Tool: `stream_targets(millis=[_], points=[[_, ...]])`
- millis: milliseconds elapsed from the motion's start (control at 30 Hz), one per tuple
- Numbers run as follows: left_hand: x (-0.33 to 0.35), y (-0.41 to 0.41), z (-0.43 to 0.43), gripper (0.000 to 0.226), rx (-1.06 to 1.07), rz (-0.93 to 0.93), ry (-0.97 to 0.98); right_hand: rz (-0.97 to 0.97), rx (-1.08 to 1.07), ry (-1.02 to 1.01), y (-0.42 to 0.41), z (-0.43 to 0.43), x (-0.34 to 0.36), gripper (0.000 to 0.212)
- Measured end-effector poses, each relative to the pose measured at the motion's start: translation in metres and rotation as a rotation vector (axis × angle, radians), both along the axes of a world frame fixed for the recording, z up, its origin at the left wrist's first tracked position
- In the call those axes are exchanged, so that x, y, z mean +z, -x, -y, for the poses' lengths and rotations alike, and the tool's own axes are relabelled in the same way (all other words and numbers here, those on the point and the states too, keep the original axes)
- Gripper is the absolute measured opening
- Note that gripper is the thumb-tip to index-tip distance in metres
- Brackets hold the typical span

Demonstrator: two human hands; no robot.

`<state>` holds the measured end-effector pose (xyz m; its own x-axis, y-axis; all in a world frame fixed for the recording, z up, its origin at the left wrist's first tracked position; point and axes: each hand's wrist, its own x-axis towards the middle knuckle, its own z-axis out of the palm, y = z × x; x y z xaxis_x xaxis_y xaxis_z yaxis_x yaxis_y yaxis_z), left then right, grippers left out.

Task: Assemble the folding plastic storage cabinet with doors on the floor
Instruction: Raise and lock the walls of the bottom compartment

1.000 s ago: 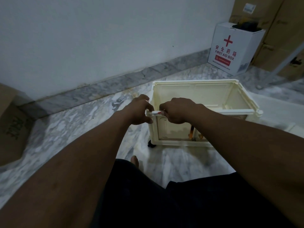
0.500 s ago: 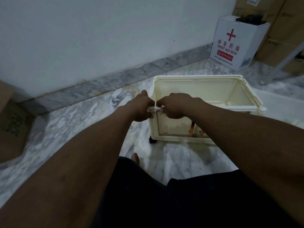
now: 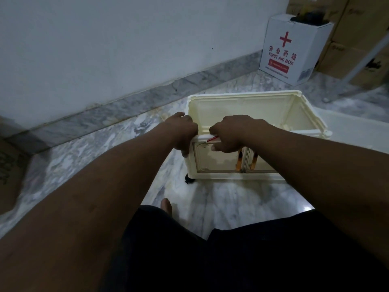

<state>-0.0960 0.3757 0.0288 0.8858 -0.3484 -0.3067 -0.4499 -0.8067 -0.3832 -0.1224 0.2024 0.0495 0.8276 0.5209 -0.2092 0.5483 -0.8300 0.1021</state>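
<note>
A cream plastic storage cabinet (image 3: 248, 98) stands on the marble floor with its top open. Its front has two clear doors (image 3: 219, 159) with orange handles (image 3: 239, 162). A black caster (image 3: 189, 179) shows under the front left corner. My left hand (image 3: 182, 131) grips the front left corner of the top rim. My right hand (image 3: 229, 133) is closed on the front rim just beside it, pinching a small white and red strip (image 3: 212, 139) against the rim. What the strip is cannot be made out.
A white first aid box (image 3: 292, 51) stands by the wall at the back right, with brown cartons (image 3: 357, 39) behind it. A cardboard box (image 3: 10, 169) sits at the far left. A flat cream panel (image 3: 357, 135) lies right of the cabinet. My bare foot (image 3: 166, 205) is near the cabinet.
Both hands stayed on the cabinet's front left rim. My right hand shifted slightly right and the red strip now shows tilted between the hands. The view moved a little closer.
</note>
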Motion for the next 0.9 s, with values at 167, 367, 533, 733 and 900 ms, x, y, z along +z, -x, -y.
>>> stream_targets(millis=[167, 367, 533, 733, 900], points=[[-0.002, 0.001, 0.006, 0.066, 0.126, -0.036, 0.002, 0.044, -0.011, -0.016, 0.001, 0.01, -0.008, 0.032], [-0.004, 0.003, 0.006, 0.052, 0.224, -0.088, 0.068, 0.054, -0.004, -0.055, -0.003, 0.009, -0.011, 0.019], [-0.008, 0.001, 0.003, 0.051, 0.212, -0.074, 0.121, 0.069, 0.007, -0.067, -0.003, 0.011, -0.013, 0.021], [-0.004, -0.001, 0.009, 0.053, 0.205, -0.096, 0.106, 0.015, -0.031, -0.085, -0.003, 0.02, -0.009, 0.035], [0.006, -0.002, 0.04, 0.077, 0.144, -0.087, 0.203, -0.027, -0.175, -0.045, -0.007, 0.068, 0.004, 0.036]])
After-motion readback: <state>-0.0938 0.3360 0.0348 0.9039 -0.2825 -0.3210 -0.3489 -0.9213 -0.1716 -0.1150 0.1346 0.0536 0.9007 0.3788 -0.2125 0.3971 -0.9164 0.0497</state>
